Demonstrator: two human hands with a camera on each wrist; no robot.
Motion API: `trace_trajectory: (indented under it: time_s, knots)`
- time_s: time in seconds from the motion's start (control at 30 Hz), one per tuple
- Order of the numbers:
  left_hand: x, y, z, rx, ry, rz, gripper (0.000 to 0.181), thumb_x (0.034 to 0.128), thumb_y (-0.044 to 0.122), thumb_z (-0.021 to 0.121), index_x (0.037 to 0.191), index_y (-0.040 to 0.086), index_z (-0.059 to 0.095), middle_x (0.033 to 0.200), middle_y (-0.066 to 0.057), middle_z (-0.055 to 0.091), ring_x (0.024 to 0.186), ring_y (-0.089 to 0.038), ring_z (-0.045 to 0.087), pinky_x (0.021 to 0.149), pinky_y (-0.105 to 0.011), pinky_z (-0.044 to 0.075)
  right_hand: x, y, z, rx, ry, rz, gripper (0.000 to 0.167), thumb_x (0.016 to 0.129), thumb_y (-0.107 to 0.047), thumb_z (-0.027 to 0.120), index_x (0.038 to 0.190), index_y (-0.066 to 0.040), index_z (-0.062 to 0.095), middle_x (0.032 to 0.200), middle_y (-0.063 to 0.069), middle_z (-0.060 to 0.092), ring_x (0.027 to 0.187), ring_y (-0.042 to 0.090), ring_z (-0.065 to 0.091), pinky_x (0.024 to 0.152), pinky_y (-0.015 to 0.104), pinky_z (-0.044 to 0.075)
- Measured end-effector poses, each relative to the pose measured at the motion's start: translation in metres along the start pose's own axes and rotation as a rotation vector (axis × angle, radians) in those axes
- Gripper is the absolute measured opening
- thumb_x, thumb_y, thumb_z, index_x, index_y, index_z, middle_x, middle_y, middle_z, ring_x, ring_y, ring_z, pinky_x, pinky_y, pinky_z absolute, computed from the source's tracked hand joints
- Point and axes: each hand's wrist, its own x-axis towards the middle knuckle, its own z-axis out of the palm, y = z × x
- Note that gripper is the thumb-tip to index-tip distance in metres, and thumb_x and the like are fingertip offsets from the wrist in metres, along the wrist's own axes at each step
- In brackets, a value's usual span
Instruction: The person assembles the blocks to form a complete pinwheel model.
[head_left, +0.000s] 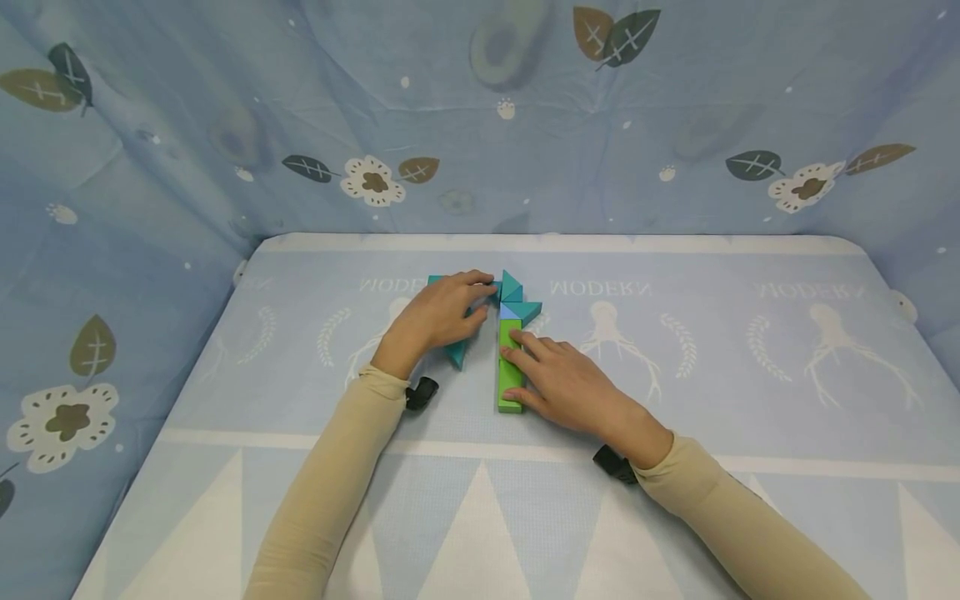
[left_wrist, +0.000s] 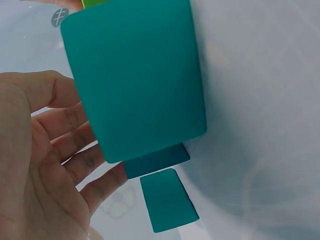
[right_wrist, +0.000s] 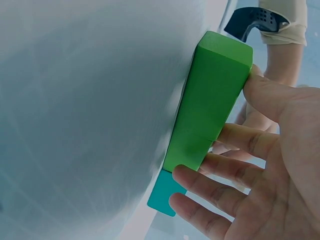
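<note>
The left hand (head_left: 444, 308), loosely extended and gripping nothing visible, reaches among teal blocks (head_left: 456, 353) as the right hand (head_left: 566, 385) touches green blocks (head_left: 508, 375) between both hands with straightened fingers, apparently aligning them; the next move calls for light pressure.

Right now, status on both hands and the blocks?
Right hand touching green rectangular blocks. Left hand at teal blocks. Obstruction: left hand partly hides teal blocks from head view.

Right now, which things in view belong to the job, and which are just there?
In the job:
- green blocks, at the right hand
- teal blocks, some by the left hand
- light-blue triangle

Just there:
- patterned backdrop
- table cover
- black wrist devices
</note>
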Motion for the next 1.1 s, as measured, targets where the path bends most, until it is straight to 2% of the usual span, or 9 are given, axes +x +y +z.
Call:
trace_trajectory:
  time_s: [1.1]
  knots:
    - [-0.0007, 0.0081, -0.0029, 0.060, -0.008, -0.009, 0.041, 0.0996, 0.026, 0.053, 0.135, 0.008, 0.060, 0.145, -0.008, 0.051, 0.132, -0.028, 0.050, 0.110, -0.043, 0.040, -0.0002, -0.0009, -0.0013, -0.001, -0.001, 0.003, 0.060, 0.094, -0.045, 0.060, 0.141, -0.007, 0.052, 0.149, 0.015, 0.044, 0.129, 0.031, 0.051, 0.098, 0.048, 0.047]
